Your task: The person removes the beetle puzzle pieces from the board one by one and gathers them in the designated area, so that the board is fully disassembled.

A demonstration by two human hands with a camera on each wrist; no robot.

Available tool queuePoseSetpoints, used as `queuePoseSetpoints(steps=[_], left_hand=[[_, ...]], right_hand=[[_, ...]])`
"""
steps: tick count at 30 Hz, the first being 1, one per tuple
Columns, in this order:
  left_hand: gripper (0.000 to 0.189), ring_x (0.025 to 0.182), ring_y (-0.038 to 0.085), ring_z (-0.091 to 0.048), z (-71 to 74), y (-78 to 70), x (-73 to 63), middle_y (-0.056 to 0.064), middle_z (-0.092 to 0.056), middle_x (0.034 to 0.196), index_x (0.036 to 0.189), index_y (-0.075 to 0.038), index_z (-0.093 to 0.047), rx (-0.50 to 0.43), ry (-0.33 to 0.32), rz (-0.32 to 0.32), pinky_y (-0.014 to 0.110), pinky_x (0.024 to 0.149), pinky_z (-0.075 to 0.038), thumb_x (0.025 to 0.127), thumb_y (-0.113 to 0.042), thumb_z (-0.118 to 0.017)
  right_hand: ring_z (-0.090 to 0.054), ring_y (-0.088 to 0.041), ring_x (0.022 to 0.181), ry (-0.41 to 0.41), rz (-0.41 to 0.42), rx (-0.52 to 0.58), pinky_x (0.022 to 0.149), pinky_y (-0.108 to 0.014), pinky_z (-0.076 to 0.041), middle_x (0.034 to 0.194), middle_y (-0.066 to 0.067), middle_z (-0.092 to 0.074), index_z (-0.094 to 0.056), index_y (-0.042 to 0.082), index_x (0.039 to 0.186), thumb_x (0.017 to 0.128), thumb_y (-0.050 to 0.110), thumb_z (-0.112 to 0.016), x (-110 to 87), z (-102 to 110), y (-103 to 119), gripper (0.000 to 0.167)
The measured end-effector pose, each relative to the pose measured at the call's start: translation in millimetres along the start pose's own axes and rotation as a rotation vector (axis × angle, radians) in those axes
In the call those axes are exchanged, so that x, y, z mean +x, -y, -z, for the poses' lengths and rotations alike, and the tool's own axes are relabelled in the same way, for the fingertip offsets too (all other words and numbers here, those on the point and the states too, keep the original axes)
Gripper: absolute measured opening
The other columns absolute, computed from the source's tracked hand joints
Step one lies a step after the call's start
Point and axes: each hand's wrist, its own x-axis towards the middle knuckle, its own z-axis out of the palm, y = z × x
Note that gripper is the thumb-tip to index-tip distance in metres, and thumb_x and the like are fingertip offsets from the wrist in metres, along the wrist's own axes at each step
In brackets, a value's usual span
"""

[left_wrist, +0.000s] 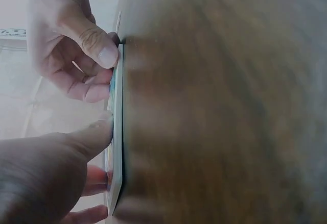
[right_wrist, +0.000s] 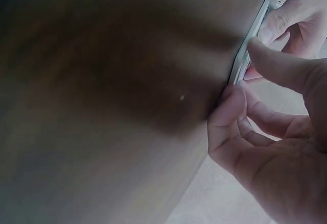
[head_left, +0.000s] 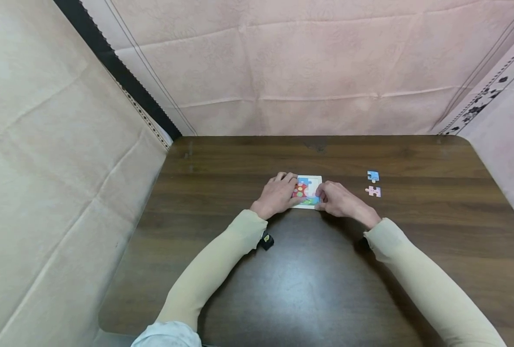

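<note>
A small jigsaw puzzle (head_left: 309,180) in a white-edged tray lies flat on the table, part filled with blue, red and green pieces; a pale patch shows in it. My left hand (head_left: 278,193) rests over its left side with fingers spread, its thumb (left_wrist: 94,134) along the near edge. At the right end, my right hand (head_left: 338,198) grips the tray's near corner, its thumb (right_wrist: 278,68) at the top surface and a bent finger (right_wrist: 228,109) against the end. Anything small between those fingertips is hidden.
Two loose jigsaw pieces, one blue (head_left: 373,176) and one pink (head_left: 373,191), lie to the right of my right hand on the brown wooden table (head_left: 248,159). Pale cloth (head_left: 309,72) hangs behind the table's far edge, and more cloth hangs at both sides.
</note>
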Motion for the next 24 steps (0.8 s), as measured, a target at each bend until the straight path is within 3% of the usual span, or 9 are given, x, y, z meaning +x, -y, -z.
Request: queuePoseSetpoints(steps=[10, 19, 24], left_hand=[[0.067, 0.128, 0.022, -0.041, 0.3, 1.2, -0.2, 0.001, -0.048, 0.144, 0.142, -0.013, -0.051, -0.014, 0.006, -0.008, 0.042, 0.105, -0.039, 0.095, -0.060, -0.057], [0.069, 0.134, 0.021, -0.033, 7.8, 11.0, 1.7, -0.002, -0.037, 0.156, 0.147, -0.016, -0.050, -0.083, 0.106, -0.037, 0.042, 0.113, -0.030, 0.094, -0.059, -0.061], [0.075, 0.136, 0.021, -0.033, 7.1, 13.9, 2.5, -0.002, -0.037, 0.156, 0.147, -0.017, -0.050, -0.108, 0.117, -0.049, 0.042, 0.113, -0.029, 0.090, -0.064, -0.062]], right_hand=[[-0.056, -0.023, 0.079, -0.043, -0.030, 0.033, 0.073, -0.036, -0.051, 0.090, -0.009, -0.062, -0.063, -0.001, 0.105, 0.086, 0.008, -0.081, -2.3, 0.7, 2.7, 0.027], [-0.060, -0.020, 0.077, -0.052, 0.004, 0.018, 0.073, -0.036, -0.053, 0.088, -0.008, -0.067, -0.067, -0.001, 0.103, 0.086, 0.008, -0.080, -2.2, 2.9, 0.7, 0.023], [-0.059, -0.018, 0.074, -0.053, 0.023, -0.002, 0.069, -0.034, -0.052, 0.085, -0.006, -0.067, -0.068, 0.000, 0.101, 0.086, 0.008, -0.080, -0.7, 3.3, -1.4, 0.021]])
